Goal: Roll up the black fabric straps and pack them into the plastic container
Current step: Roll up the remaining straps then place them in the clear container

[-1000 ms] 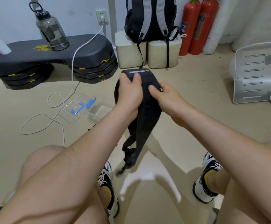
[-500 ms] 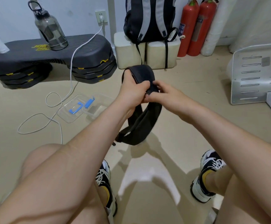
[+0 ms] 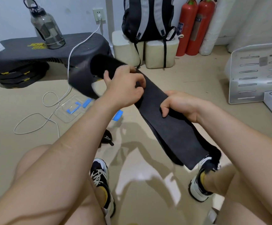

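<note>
Head view: we have the black strap (image 3: 169, 127) stretched out between our two hands above the floor (image 3: 172, 95). A second ago it hung down from our grip as a limp loop; now it runs as a flat band from beyond the left fingers, under both hands, to a free end near our right shoe (image 3: 200, 181). That change suggests we have straightened the strap so that it can be rolled, and that no roll has been started.

The left hand (image 3: 125, 88) is closed, its fingers (image 3: 140, 82) pinching the strap's upper face. Past those fingers the far end (image 3: 102, 65) flares out, blurred, toward the black step bench (image 3: 34, 51). The right hand (image 3: 185, 106) is closed too, its fingers (image 3: 164, 111) curled over the near edge with the thumb hidden beneath the fabric.

The plastic container (image 3: 70, 109) lies on the floor below and left of the left fingers, clear, with blue clips, well apart from the strap. We cannot tell whether anything is packed in it. A small dark item (image 3: 107, 138) rests on the floor under our left forearm; it may be another strap, but we cannot be sure.
</note>
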Demonstrator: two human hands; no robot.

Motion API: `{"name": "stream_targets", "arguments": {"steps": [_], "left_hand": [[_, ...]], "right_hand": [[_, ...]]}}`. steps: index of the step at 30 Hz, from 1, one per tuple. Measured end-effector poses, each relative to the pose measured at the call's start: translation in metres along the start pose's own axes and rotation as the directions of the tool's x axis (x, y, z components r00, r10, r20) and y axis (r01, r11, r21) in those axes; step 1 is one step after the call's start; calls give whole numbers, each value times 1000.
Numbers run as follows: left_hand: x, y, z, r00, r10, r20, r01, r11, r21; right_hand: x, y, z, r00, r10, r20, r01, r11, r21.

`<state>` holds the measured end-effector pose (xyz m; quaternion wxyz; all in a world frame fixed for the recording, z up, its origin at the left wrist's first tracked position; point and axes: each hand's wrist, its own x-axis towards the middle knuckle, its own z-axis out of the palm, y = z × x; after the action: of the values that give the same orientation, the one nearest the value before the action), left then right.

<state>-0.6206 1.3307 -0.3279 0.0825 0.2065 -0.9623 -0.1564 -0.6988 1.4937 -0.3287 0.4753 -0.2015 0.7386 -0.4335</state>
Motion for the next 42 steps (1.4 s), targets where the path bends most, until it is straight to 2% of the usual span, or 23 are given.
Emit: {"name": "stream_targets", "arguments": {"steps": [2, 4, 5, 6, 8, 10, 12, 14, 17, 21, 24, 27, 29, 31, 34, 36, 39, 42], "left_hand": [[3, -2, 5, 995, 7, 96, -6, 1000, -3], [3, -2, 8, 999, -32, 32, 36, 988, -149], [-1, 2, 7, 994, -107, -21, 98, 961, -258], [-5, 7, 6, 979, -202, -16, 181, 905, -385], [-14, 18, 6, 939, -287, 188, 341, 723, -600], [-23, 27, 13, 880, -196, 433, 466, 538, -703], [-27, 30, 27, 869, -90, 487, 476, 427, -769], [-31, 33, 38, 904, -83, 420, 414, 422, -807], [-36, 37, 50, 916, -179, 359, 401, 381, -833], [-41, 44, 54, 900, -157, 406, 435, 289, -853], [-39, 46, 52, 916, -159, 367, 398, 263, -879], [-28, 44, 46, 917, -249, 313, 365, 200, -909], [-20, 38, 41, 902, -324, 286, 344, 138, -929], [-12, 30, 37, 883, -382, 273, 341, 121, -932], [-7, 24, 33, 885, -342, 315, 368, 99, -925], [-8, 24, 33, 899, -268, 345, 391, 139, -910], [-11, 24, 36, 894, -214, 394, 440, 249, -863], [-11, 20, 35, 883, -206, 422, 464, 256, -848]], "right_hand": [[-2, 3, 0, 1000, -8, 12, 7, 998, 70], [0, 5, -2, 999, -46, -20, 48, 985, 163], [1, 6, -3, 997, -66, -49, 75, 974, 212], [2, 5, -4, 993, -84, -87, 105, 958, 266], [4, 3, -6, 981, -106, -163, 163, 907, 389], [8, 3, -7, 971, -87, -221, 192, 834, 517], [12, 4, -5, 958, -19, -285, 180, 814, 552], [16, 5, -4, 931, 39, -363, 163, 844, 511], [22, 5, -4, 895, 65, -442, 158, 879, 449], [23, 8, -5, 891, 98, -443, 108, 903, 416], [17, 8, -1, 898, 88, -430, 126, 887, 444], [10, 10, 10, 926, 3, -379, 172, 889, 425], [6, 14, 19, 946, -115, -304, 214, 924, 316], [4, 16, 23, 948, -222, -228, 265, 947, 180], [6, 16, 21, 940, -273, -206, 300, 947, 115], [8, 16, 21, 926, -285, -247, 317, 943, 100], [13, 16, 17, 924, -263, -277, 295, 952, 79], [14, 13, 5, 951, -246, -185, 229, 967, -107]]}}
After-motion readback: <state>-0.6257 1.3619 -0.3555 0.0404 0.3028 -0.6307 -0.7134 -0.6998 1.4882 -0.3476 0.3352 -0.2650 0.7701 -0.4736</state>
